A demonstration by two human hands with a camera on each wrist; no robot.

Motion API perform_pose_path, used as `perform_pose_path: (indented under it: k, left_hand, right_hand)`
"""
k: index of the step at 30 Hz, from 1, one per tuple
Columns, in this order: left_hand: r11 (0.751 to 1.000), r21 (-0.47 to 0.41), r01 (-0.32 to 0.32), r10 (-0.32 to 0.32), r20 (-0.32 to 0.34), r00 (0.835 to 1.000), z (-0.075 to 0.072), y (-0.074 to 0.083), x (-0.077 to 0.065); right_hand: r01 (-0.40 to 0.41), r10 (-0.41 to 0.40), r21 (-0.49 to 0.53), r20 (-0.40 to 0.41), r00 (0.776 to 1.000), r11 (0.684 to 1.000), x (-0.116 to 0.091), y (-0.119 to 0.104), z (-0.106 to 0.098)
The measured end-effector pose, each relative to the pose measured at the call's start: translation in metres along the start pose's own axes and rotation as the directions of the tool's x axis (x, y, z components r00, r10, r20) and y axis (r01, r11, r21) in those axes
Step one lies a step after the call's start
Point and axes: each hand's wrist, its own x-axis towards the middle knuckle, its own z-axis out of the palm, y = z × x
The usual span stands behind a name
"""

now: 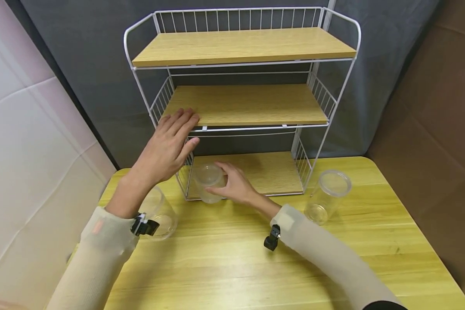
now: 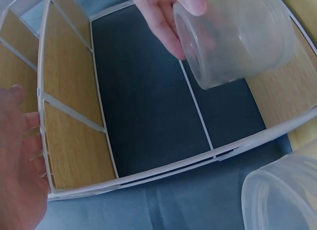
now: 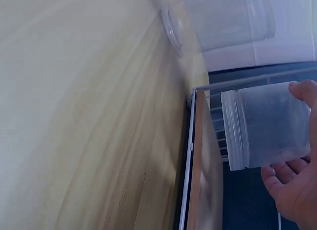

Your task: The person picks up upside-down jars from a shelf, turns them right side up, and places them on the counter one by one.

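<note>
My right hand (image 1: 234, 184) grips a clear plastic jar (image 1: 209, 178) from its right side, thumb and fingers spread round it. The jar is upright over the left part of the bottom shelf (image 1: 271, 172). In the right wrist view a ridged band circles the jar's (image 3: 267, 126) lower end, close over the board. My left hand (image 1: 166, 144) lies with straight fingers at the left front corner of the middle shelf (image 1: 240, 103). In the left wrist view that hand (image 2: 20, 156) is beside the white wire frame.
A second clear jar (image 1: 164, 221) stands on the table (image 1: 224, 267) beneath my left forearm. Another clear jar (image 1: 327, 196) stands right of the rack. The three-tier rack's top shelf (image 1: 244, 43) has a wire rail. Grey cloth (image 1: 89, 64) hangs behind.
</note>
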Motion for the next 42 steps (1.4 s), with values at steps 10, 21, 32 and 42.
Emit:
perform_pose_path:
  k: [10, 21, 32, 42]
  left_hand:
    - [0.993, -0.117, 0.035, -0.042, -0.064, 0.997, -0.002, 0.007, -0.011]
    - [0.944, -0.316, -0.099, -0.003, -0.309, 0.951, 0.014, 0.047, -0.037]
    - [0.787, -0.580, 0.209, -0.315, -0.086, 0.945, 0.049, 0.085, -0.063]
    - [0.551, -0.759, 0.347, -0.419, 0.107, 0.901, 0.078, 0.100, -0.076]
  right_hand:
    - [0.006, -0.006, 0.063, 0.002, 1.000, 0.998, -0.026, -0.013, -0.014]
    - [-0.032, 0.039, 0.177, -0.035, 0.999, 0.984, -0.054, -0.022, -0.038]
    - [-0.099, 0.134, 0.450, -0.047, 0.990, 0.888, -0.070, -0.035, -0.063]
    - [-0.073, 0.145, 0.587, -0.076, 0.987, 0.806, -0.080, -0.043, -0.070]
